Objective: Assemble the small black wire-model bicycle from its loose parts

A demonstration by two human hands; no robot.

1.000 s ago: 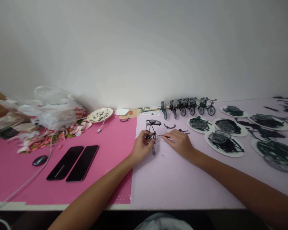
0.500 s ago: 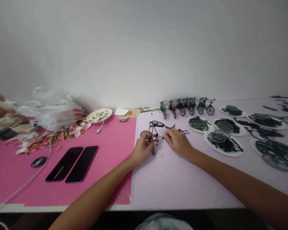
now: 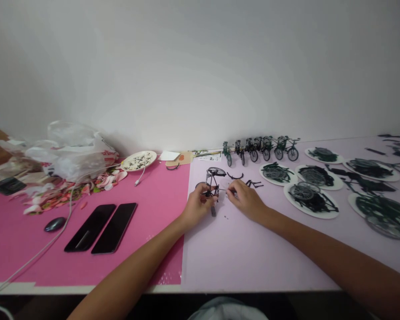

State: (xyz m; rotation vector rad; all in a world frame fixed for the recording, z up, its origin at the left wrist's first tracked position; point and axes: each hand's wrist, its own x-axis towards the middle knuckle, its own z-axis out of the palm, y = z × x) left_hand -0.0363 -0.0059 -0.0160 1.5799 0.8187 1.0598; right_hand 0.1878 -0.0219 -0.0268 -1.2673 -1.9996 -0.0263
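A small black bicycle frame [image 3: 214, 179] with a wheel on it is held over the lilac part of the table. My left hand [image 3: 198, 207] is closed round its lower part. Just to the right, my right hand [image 3: 245, 198] is pinched, with a thin rod-like piece [image 3: 222, 190] running from its fingertips toward the frame; what the fingertips grip is too small to name. Beyond the right hand lie a curved black strip [image 3: 235, 176] and small black forked parts [image 3: 254, 183]. Tiny bits [image 3: 226, 217] rest nearer me.
Several finished miniature bicycles [image 3: 266, 148] stand by the wall. White plates [image 3: 334, 215] of wheels and green or black parts fill the right. At left are two phones [image 3: 114, 228], a mouse [image 3: 54, 224], a cable, petals [image 3: 46, 195], plastic bags [image 3: 73, 153] and a plate of small pieces [image 3: 150, 156].
My right hand has shifted slightly left and down, its fingertips drawn closer together. The curved strip beyond it shows more fully. My left hand keeps its hold on the bicycle frame.
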